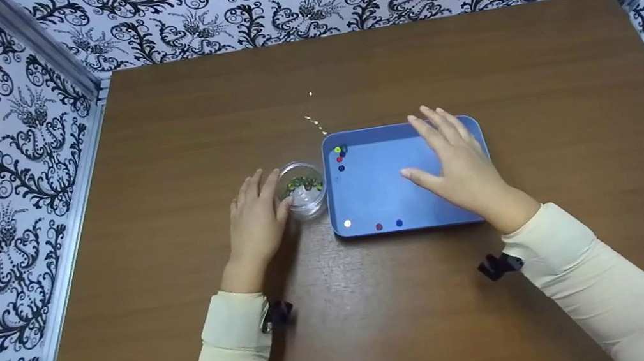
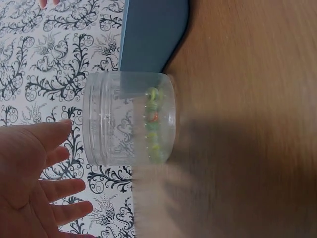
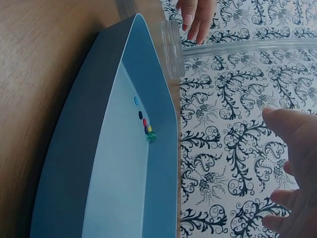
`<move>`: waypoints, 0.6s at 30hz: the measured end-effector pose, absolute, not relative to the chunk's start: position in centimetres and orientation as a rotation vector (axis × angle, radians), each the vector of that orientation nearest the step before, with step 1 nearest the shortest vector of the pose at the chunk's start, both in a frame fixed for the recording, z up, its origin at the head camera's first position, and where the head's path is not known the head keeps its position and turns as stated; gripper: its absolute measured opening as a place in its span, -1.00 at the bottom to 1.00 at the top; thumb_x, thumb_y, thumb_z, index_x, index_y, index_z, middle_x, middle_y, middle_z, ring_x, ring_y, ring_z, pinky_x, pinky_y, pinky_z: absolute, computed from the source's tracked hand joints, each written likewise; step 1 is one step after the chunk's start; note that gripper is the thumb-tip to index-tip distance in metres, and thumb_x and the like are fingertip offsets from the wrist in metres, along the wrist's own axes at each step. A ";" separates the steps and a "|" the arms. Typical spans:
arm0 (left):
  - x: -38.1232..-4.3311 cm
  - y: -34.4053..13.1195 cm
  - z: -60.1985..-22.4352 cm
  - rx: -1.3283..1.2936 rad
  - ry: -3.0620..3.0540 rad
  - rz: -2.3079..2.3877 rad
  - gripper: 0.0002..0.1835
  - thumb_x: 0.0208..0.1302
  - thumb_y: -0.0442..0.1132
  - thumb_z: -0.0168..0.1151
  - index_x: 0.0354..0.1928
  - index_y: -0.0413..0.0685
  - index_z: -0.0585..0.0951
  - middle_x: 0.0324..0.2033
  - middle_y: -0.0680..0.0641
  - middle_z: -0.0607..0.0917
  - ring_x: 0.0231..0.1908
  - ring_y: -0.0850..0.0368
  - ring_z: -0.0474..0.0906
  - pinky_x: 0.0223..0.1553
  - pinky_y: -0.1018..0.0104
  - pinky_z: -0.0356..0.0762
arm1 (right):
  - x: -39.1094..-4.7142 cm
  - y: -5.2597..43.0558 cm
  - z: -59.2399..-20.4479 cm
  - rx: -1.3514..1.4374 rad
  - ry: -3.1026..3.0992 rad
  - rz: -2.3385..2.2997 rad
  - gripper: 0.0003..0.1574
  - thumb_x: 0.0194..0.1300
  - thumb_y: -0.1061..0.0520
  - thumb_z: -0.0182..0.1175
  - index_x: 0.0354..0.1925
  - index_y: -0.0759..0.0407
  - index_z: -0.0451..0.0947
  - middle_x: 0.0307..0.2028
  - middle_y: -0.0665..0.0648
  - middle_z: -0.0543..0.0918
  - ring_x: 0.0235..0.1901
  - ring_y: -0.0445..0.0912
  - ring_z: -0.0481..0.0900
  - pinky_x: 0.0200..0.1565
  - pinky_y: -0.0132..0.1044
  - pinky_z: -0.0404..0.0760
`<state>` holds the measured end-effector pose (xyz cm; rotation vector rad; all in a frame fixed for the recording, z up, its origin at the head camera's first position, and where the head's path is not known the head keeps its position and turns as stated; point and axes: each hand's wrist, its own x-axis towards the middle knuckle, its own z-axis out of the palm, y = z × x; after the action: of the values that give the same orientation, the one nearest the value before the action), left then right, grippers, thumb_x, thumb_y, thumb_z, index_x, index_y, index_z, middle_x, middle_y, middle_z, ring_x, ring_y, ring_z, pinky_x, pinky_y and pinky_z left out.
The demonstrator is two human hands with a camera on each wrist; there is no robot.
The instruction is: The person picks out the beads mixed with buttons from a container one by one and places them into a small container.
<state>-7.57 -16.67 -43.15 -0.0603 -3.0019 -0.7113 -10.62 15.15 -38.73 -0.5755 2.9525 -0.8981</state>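
A clear round jar (image 1: 302,191) stands against the left side of a blue tray (image 1: 387,183). Several green and yellow glassy marbles (image 2: 154,126) lie on the jar's bottom, with a spot of orange among them. My left hand (image 1: 257,216) is beside the jar's rim, fingers spread; the left wrist view shows a gap between thumb and jar. Over the tray's right part hovers my right hand (image 1: 463,171), fingers extended, holding nothing. Small coloured discs lie along the tray's edges, among them a white one (image 1: 347,223). One green glassy marble (image 3: 151,136) rests in a tray corner.
A brown wooden table (image 1: 191,130) carries everything. Just behind the tray, some small pale specks (image 1: 315,122) mark the tabletop. Walls covered in black-and-white patterned fabric (image 1: 268,2) rise at the back and on both sides.
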 end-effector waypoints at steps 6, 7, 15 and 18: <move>-7.8 -16.9 -43.5 -0.023 -3.009 -0.736 -0.44 0.34 -0.10 0.20 0.34 -0.07 0.40 0.34 -0.28 0.33 0.35 -0.27 0.20 0.29 -0.28 0.18 | -11.0 15.2 -38.8 -0.552 2.936 -0.962 -0.03 0.25 -0.11 0.29 0.46 0.14 0.12 0.47 0.22 0.08 0.45 0.22 -0.05 0.35 0.32 -0.02; -7.8 -16.9 -43.6 -0.019 -3.007 -0.740 -0.45 0.34 -0.10 0.20 0.34 -0.07 0.40 0.34 -0.29 0.34 0.35 -0.27 0.20 0.29 -0.27 0.19 | -11.1 15.2 -38.8 -0.551 2.936 -0.972 -0.04 0.25 -0.10 0.30 0.46 0.14 0.13 0.47 0.22 0.09 0.44 0.24 -0.03 0.35 0.32 -0.01; -7.9 -17.1 -44.0 -0.002 -3.001 -0.771 -0.47 0.36 -0.10 0.18 0.32 -0.09 0.42 0.33 -0.30 0.36 0.33 -0.27 0.24 0.29 -0.24 0.22 | -11.6 14.9 -39.2 -0.511 2.898 -1.093 -0.10 0.26 -0.05 0.29 0.44 0.16 0.18 0.43 0.20 0.20 0.40 0.22 0.11 0.35 0.22 0.12; -8.0 -17.1 -44.0 0.003 -3.009 -0.774 -0.47 0.37 -0.08 0.17 0.32 -0.10 0.42 0.33 -0.30 0.35 0.33 -0.26 0.24 0.28 -0.25 0.23 | -12.0 14.6 -39.4 -0.486 2.875 -1.176 -0.14 0.28 -0.04 0.28 0.42 0.17 0.21 0.41 0.19 0.25 0.40 0.16 0.14 0.37 0.15 0.15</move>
<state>-7.97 -17.10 -44.03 0.0033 -3.0091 -0.7738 -12.05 14.64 -39.42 -0.4861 2.8755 -1.1763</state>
